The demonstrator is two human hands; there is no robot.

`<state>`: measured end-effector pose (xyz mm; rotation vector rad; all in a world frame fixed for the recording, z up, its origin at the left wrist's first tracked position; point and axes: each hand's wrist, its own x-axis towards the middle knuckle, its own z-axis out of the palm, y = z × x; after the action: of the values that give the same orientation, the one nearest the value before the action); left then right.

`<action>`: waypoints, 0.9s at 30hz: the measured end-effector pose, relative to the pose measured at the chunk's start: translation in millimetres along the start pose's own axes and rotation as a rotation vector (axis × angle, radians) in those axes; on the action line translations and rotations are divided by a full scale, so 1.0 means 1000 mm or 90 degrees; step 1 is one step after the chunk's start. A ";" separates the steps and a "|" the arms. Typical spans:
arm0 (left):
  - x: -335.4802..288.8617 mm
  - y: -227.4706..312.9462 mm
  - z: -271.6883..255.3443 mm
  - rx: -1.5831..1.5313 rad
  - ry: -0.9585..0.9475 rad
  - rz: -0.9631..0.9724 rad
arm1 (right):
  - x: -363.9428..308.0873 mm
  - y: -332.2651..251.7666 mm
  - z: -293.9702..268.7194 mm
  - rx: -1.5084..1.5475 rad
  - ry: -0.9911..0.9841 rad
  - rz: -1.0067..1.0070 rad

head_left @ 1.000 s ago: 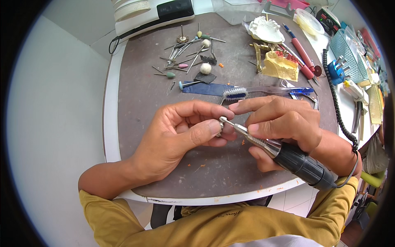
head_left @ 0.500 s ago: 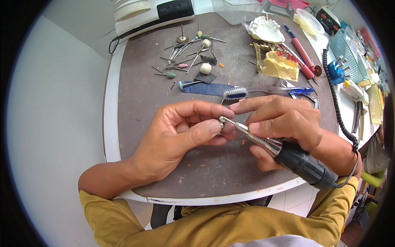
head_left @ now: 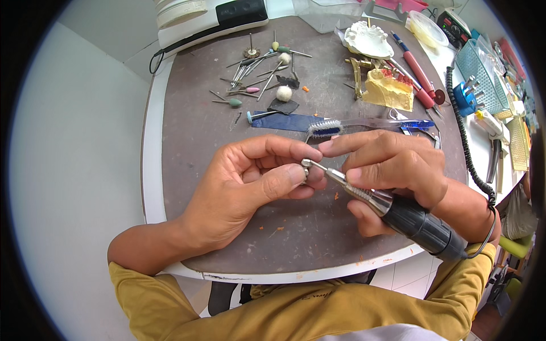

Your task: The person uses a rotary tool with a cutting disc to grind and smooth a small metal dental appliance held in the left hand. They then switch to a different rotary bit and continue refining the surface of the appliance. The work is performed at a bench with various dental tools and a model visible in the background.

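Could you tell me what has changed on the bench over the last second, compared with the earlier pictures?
Nothing visibly changed. The right hand still grips the rotary handpiece with its tip against the small piece pinched in the left hand. The toothbrush, the scattered burs and the plaster casts lie where they were on the grey work mat.

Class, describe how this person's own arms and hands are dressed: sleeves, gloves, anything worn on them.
Both the left hand and the right hand are bare, with no gloves. The forearms are uncovered; mustard-yellow sleeves are pushed up near the elbows. No rings or watch show.
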<state>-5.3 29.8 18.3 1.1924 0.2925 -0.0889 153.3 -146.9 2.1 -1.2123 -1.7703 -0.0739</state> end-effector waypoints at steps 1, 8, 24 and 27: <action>0.000 0.000 0.000 0.001 0.002 -0.003 | 0.000 0.000 0.000 0.000 0.001 0.000; 0.000 0.002 0.000 -0.006 -0.003 -0.009 | -0.001 0.001 0.001 -0.004 0.006 -0.003; 0.000 -0.003 -0.003 -0.014 -0.011 -0.003 | 0.001 -0.001 0.000 0.002 -0.007 -0.002; 0.001 -0.002 -0.002 -0.014 -0.010 -0.004 | 0.001 0.000 0.001 -0.001 0.002 0.003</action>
<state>-5.6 31.2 15.8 1.1685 0.2829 -0.0996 152.0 -145.8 2.2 -1.2175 -1.7655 -0.0745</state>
